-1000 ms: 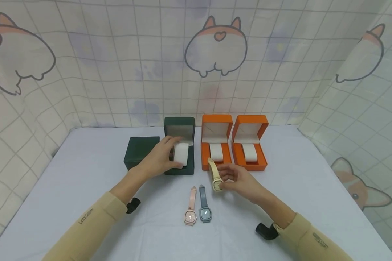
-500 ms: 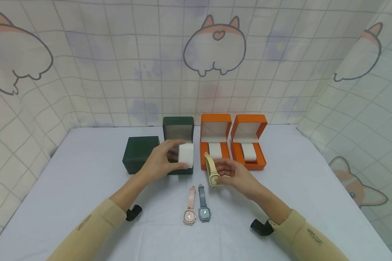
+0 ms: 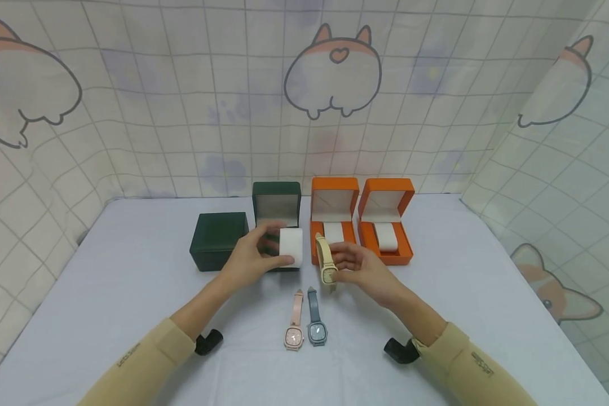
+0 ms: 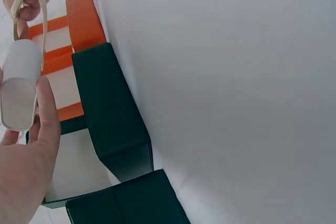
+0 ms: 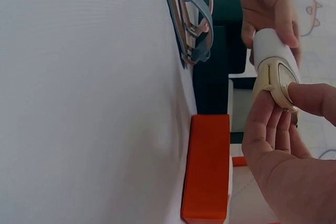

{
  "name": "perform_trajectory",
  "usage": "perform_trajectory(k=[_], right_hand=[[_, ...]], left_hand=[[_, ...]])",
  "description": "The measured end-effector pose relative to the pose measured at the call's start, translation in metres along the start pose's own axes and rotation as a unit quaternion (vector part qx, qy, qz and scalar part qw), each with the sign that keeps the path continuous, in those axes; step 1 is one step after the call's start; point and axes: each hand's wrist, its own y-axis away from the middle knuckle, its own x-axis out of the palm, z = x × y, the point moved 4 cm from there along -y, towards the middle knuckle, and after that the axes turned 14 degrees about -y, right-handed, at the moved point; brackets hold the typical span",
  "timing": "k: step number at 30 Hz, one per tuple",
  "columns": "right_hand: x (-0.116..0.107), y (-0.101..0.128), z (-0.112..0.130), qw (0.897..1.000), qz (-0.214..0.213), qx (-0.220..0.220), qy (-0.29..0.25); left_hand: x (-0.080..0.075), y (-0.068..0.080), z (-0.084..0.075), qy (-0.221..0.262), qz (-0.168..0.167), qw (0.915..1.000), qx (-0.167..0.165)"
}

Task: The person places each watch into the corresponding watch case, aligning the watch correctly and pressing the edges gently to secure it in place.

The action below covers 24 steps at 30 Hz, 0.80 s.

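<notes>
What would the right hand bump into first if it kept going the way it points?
Probably the white cushion in the left hand. The right hand, pinching the cream watch, points left toward it. The right wrist view shows them nearly touching, though depth is hard to judge.

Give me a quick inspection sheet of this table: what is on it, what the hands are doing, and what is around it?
Surface: pale lavender tablecloth, smooth.
Job's things: white cylindrical watch cushion held in front of the open dark green watch box; cream strap watch held beside it.
Clutter: closed dark green box; two open orange boxes, each with a white cushion; pink strap watch and blue-grey strap watch lying side by side.
Grippers: left hand grips the cushion; right hand pinches the cream watch.
Cables: nothing seen.
Surroundings: checked curtain with cartoon corgis.
</notes>
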Motion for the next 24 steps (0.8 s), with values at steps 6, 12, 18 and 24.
perform_trajectory(k=[6,12,18,24], right_hand=[[0.003,-0.004,0.002,1.000,0.003,-0.004,-0.009],[0.006,-0.008,0.002,1.000,0.009,-0.005,-0.024],[0.010,-0.009,0.004,0.999,0.016,-0.007,-0.031],[0.013,-0.010,0.008,0.999,0.012,0.000,-0.034]], left_hand=[[0.003,0.003,0.001,0.029,0.005,0.9995,-0.009],[0.007,0.004,0.000,0.052,0.007,0.9986,-0.004],[0.011,0.004,-0.001,0.060,0.020,0.9979,-0.015],[0.013,0.005,-0.004,0.058,0.032,0.9970,-0.039]])
